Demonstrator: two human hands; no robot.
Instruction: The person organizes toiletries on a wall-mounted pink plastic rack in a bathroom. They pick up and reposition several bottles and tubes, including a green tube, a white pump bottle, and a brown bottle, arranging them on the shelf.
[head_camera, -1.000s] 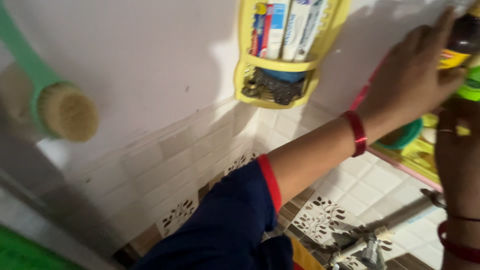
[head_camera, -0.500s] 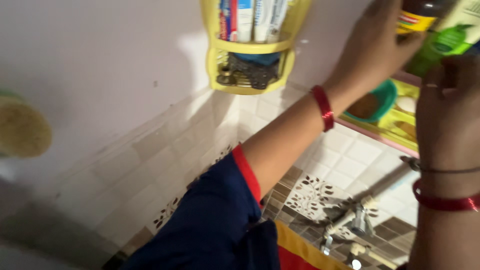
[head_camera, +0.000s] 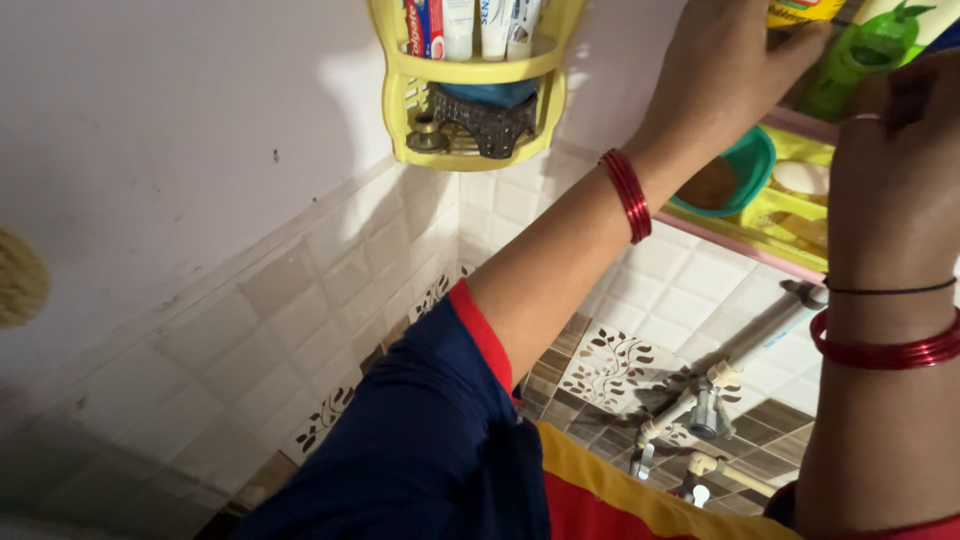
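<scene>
1. Our left hand (head_camera: 725, 70) reaches up to the pink wall shelf (head_camera: 740, 245), fingers curled round the base of a bottle with a yellow label (head_camera: 800, 10) at the top edge of the view.
2. Our right hand (head_camera: 895, 170) is raised just beside it, the back of it toward us. Its fingers seem to lie against the green bottle (head_camera: 865, 55), but we cannot tell whether they grip it or only touch it.
3. Both bottles stand upright on the shelf, close together, above a teal bowl (head_camera: 745, 175) and a yellow tray (head_camera: 800, 205).
4. We judge them to be stiff plastic, light to middling in weight and possibly slick in a wet room — best taken round the body, low down, not by the cap.
5. Much is cut off: the tops of both bottles lie outside the frame, and the right hand's fingertips are hidden behind the hand itself.
6. To the left hangs a yellow corner holder (head_camera: 470, 110) with tubes (head_camera: 465, 20); below are the taps (head_camera: 705, 410) — none of them touched.
</scene>
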